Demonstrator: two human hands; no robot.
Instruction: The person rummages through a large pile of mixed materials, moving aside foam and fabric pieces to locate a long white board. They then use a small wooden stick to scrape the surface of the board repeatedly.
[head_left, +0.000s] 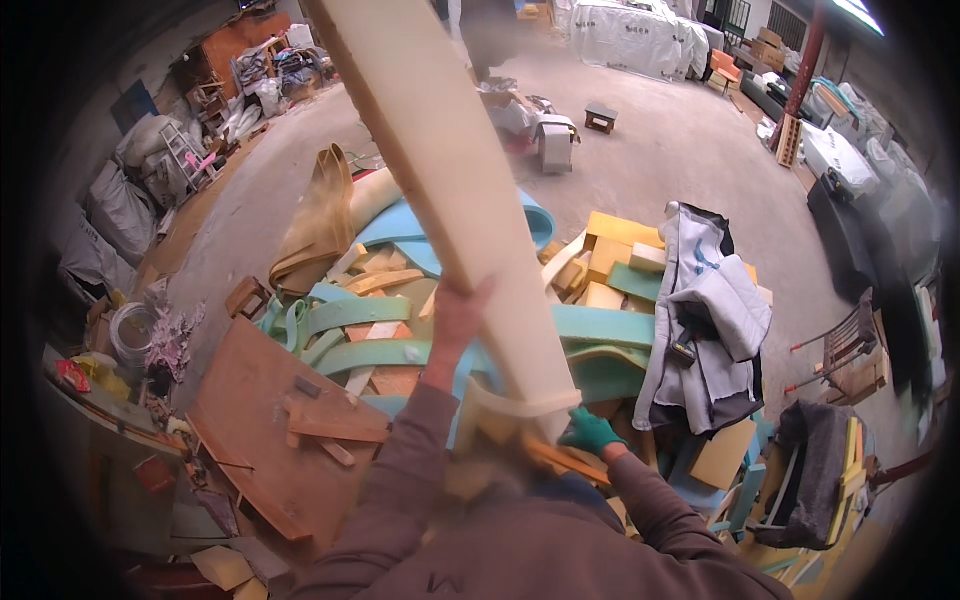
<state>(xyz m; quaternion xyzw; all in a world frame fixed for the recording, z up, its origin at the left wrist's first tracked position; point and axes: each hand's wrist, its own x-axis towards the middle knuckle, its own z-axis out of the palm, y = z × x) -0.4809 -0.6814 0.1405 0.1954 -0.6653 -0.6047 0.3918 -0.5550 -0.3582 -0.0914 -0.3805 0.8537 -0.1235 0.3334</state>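
Observation:
A long cream foam block [465, 210] slants from the top of the view down toward my body. My left hand [460, 318], bare, is closed against its left side about midway along. Around the block's near end runs a thin cream foam strip [535, 405], bent outward at the left. My right hand [592, 432], in a green glove, is at the right corner of that end, its fingers curled by the strip. What those fingers hold is hidden. Below the strip lies a narrow orange-brown piece [566, 462], partly blurred.
Green foam strips [365, 355], a blue foam sheet [400, 225] and yellow foam blocks [622, 230] are heaped ahead. Grey fabric [690, 330] lies right, a power tool [684, 348] on it. A brown board [270, 430] lies left; a wooden chair [850, 355] stands right.

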